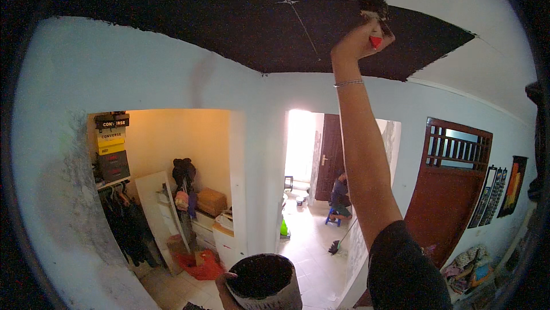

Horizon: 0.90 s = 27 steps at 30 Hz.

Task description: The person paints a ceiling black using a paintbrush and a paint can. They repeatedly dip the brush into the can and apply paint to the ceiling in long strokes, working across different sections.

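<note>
My right hand (361, 38) is raised to the dark-painted ceiling (240, 24), closed around a paintbrush with a red handle (375, 42). The brush head is up against the ceiling near the stepped border between the dark paint and a white section (447, 1), and is partly hidden by my hand. At the bottom, my left hand (226, 290) grips a paint-smeared bucket (278, 295) from its left side, with dark paint inside.
An alcove holds shoe boxes (112, 164), hanging clothes, a leaning white board (152, 212) and a red bag (200, 264). Through the middle doorway a person (339, 192) sits on a blue stool near a broom (334, 247). A red-brown door (441, 201) and cloth pile (467, 275) are right.
</note>
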Each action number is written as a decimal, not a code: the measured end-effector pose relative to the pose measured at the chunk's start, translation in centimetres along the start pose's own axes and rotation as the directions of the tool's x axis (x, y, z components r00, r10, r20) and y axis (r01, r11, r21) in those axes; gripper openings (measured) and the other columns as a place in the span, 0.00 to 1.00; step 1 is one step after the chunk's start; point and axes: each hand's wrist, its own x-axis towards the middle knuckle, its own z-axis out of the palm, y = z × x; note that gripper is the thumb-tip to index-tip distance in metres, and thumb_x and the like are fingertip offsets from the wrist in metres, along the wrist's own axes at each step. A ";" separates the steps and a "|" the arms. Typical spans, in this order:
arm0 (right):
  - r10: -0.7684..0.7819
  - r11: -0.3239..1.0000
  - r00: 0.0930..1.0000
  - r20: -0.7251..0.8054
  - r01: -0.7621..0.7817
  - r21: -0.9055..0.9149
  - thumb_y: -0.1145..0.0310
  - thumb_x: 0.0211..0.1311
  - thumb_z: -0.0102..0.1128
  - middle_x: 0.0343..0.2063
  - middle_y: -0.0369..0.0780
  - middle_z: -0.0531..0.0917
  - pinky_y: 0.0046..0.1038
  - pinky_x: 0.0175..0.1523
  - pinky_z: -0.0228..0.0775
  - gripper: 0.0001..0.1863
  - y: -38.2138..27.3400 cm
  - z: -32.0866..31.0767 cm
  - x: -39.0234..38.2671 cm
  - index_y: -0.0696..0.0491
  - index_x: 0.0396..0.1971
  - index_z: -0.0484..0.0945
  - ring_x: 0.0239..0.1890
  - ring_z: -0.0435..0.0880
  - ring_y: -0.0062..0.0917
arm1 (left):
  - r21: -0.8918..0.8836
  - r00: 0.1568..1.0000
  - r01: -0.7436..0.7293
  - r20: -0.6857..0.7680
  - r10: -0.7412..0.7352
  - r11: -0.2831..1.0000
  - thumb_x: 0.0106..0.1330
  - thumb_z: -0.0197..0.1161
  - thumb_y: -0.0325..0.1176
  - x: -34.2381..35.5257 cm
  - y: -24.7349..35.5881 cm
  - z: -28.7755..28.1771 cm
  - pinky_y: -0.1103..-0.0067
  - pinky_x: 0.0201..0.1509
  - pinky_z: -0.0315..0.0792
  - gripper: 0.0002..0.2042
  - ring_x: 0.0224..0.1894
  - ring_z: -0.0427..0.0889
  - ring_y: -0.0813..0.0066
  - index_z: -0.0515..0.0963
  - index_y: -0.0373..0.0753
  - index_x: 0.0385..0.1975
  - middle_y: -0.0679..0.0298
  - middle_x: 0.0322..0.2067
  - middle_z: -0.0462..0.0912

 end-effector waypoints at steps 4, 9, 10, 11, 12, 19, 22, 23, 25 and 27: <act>-0.053 0.971 0.989 -0.135 0.019 -0.238 0.63 0.69 0.67 0.33 0.35 0.79 0.31 0.53 0.71 0.15 -0.2 0.9 0.2 0.53 0.47 0.73 0.37 0.76 0.22 | 0.002 0.997 0.057 -0.043 -0.057 0.998 0.31 0.90 0.38 -0.1 -0.6 0.2 0.62 0.66 0.70 0.61 0.63 0.75 0.55 0.54 0.44 0.68 0.49 0.60 0.71; 0.001 0.975 0.992 -0.123 -0.028 -0.220 0.74 0.66 0.67 0.35 0.36 0.80 0.29 0.49 0.72 0.17 -0.7 1.9 0.1 0.54 0.49 0.69 0.39 0.77 0.23 | 0.033 0.997 0.064 -0.050 -0.062 0.997 0.30 0.90 0.39 -0.2 -1.3 0.3 0.62 0.66 0.70 0.62 0.62 0.75 0.55 0.54 0.44 0.69 0.49 0.60 0.72; 0.006 0.980 0.998 -0.069 -0.020 -0.200 0.74 0.66 0.67 0.36 0.36 0.80 0.29 0.49 0.72 0.17 -0.8 1.7 0.1 0.54 0.49 0.69 0.40 0.77 0.23 | 0.023 0.996 0.071 -0.048 -0.070 0.997 0.30 0.91 0.40 -0.2 -1.3 0.3 0.62 0.65 0.70 0.62 0.62 0.75 0.55 0.54 0.43 0.69 0.49 0.59 0.72; -0.033 0.976 0.990 -0.136 0.003 -0.219 0.74 0.66 0.66 0.36 0.36 0.80 0.29 0.49 0.72 0.17 -0.6 1.5 0.1 0.54 0.49 0.68 0.39 0.77 0.22 | 0.013 0.996 0.079 -0.049 -0.078 0.997 0.30 0.91 0.40 -0.2 -1.3 0.3 0.62 0.65 0.70 0.62 0.62 0.75 0.55 0.54 0.43 0.68 0.49 0.59 0.73; -0.019 0.984 0.999 -0.049 0.010 -0.177 0.74 0.66 0.66 0.36 0.35 0.80 0.29 0.49 0.72 0.17 -0.6 0.9 0.2 0.54 0.49 0.68 0.39 0.76 0.22 | 0.003 0.995 0.086 -0.049 -0.086 0.996 0.29 0.91 0.41 -0.2 -1.3 0.3 0.62 0.65 0.71 0.62 0.62 0.76 0.55 0.54 0.43 0.68 0.49 0.59 0.73; 0.119 0.972 0.990 0.080 -0.133 0.194 0.69 0.71 0.64 0.34 0.32 0.78 0.28 0.49 0.69 0.11 3.0 -2.4 1.9 0.51 0.45 0.69 0.37 0.74 0.22 | 0.039 0.997 0.066 -0.035 -0.065 0.997 0.30 0.90 0.42 -0.1 -0.8 0.2 0.61 0.65 0.70 0.61 0.62 0.75 0.55 0.54 0.42 0.68 0.49 0.59 0.72; 0.162 0.942 0.979 0.121 -0.190 0.275 0.67 0.74 0.61 0.30 0.31 0.74 0.27 0.48 0.68 0.09 2.4 -2.0 2.5 0.50 0.45 0.69 0.33 0.72 0.20 | 0.038 0.998 0.058 -0.037 -0.057 0.998 0.30 0.90 0.42 -0.3 -0.7 0.0 0.61 0.65 0.70 0.61 0.62 0.75 0.55 0.55 0.42 0.68 0.50 0.59 0.71; 0.170 0.975 0.985 -0.027 -0.164 0.152 0.66 0.74 0.60 0.28 0.31 0.73 0.26 0.47 0.68 0.09 1.8 -1.2 2.5 0.49 0.44 0.69 0.32 0.71 0.20 | 0.040 0.998 0.058 -0.038 -0.056 0.998 0.30 0.90 0.42 -0.4 -0.6 0.0 0.61 0.65 0.70 0.61 0.62 0.75 0.55 0.55 0.42 0.68 0.50 0.59 0.71; -0.032 0.983 0.994 -0.103 0.013 -0.183 0.65 0.75 0.60 0.26 0.31 0.70 0.26 0.46 0.68 0.09 0.8 1.9 1.9 0.49 0.43 0.69 0.30 0.69 0.19 | 0.036 0.998 0.056 -0.042 -0.054 0.998 0.31 0.90 0.43 -0.4 -0.4 -0.3 0.61 0.65 0.70 0.61 0.62 0.74 0.54 0.55 0.42 0.68 0.50 0.59 0.71; -0.132 0.949 0.987 -0.096 0.098 -0.299 0.64 0.75 0.61 0.26 0.31 0.70 0.25 0.45 0.68 0.09 -0.7 6.2 0.9 0.49 0.42 0.70 0.30 0.70 0.19 | 0.030 0.998 0.048 -0.044 -0.046 0.998 0.31 0.90 0.43 -0.4 -0.2 -0.5 0.61 0.65 0.70 0.61 0.62 0.74 0.54 0.55 0.42 0.68 0.50 0.59 0.70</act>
